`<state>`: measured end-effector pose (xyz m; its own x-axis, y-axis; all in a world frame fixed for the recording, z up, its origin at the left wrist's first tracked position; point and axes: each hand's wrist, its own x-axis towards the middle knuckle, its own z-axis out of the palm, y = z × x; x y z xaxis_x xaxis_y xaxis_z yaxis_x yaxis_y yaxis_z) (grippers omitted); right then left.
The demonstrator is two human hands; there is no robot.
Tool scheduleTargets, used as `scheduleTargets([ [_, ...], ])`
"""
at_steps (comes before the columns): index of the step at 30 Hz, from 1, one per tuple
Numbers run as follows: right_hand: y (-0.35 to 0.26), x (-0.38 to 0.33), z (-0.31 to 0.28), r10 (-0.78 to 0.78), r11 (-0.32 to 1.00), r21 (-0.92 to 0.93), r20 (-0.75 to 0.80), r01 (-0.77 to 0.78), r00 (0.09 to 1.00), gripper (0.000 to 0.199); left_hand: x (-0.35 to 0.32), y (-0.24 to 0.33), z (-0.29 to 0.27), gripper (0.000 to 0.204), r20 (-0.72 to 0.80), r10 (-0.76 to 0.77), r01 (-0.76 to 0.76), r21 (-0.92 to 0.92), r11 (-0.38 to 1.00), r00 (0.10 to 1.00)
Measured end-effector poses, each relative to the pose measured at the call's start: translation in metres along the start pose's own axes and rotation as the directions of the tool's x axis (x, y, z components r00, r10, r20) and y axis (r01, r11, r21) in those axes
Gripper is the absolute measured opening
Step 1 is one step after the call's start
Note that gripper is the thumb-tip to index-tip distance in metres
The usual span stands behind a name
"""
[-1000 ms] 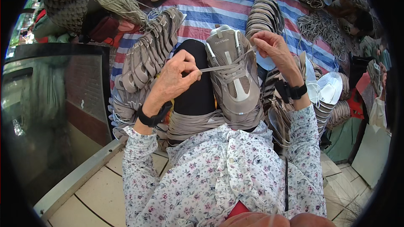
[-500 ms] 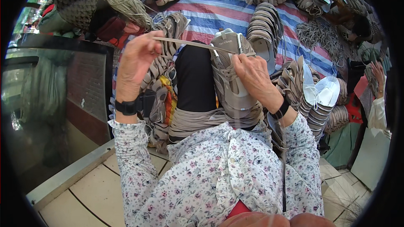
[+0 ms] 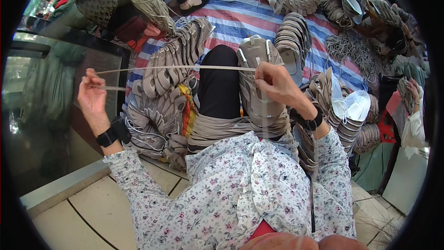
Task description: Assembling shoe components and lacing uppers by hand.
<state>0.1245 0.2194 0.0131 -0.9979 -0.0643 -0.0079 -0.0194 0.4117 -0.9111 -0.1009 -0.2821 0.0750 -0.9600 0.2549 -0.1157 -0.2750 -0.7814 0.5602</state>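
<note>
Striped tarp (image 3: 259,16), left hand (image 3: 91,96) stretching lace (image 3: 175,68) sideways

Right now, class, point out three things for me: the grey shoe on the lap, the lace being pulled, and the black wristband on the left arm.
grey shoe (image 3: 257,93), head view, on its upper.
lace (image 3: 185,68), head view, mid-span between the hands.
black wristband (image 3: 111,134), head view, on the band at the wrist.

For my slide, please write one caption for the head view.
Left hand pulls a beige lace taut from a grey shoe steadied by the right hand.
</note>
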Motion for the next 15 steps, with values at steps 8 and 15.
scheduleTargets([
  [8, 0.003, -0.020, -0.104, 0.214, 0.675, 0.729, -0.339, 0.112, 0.916, 0.025, -0.056, 0.139, -0.029, 0.014, -0.034, 0.345, -0.341, 0.084, 0.936, 0.938],
  [15, 0.014, -0.074, -0.238, 0.038, 0.407, 0.814, -0.469, 0.415, 0.882, 0.040, -0.081, 0.218, 0.000, 0.030, 0.021, 0.518, -0.502, 0.285, 0.817, 0.855],
])
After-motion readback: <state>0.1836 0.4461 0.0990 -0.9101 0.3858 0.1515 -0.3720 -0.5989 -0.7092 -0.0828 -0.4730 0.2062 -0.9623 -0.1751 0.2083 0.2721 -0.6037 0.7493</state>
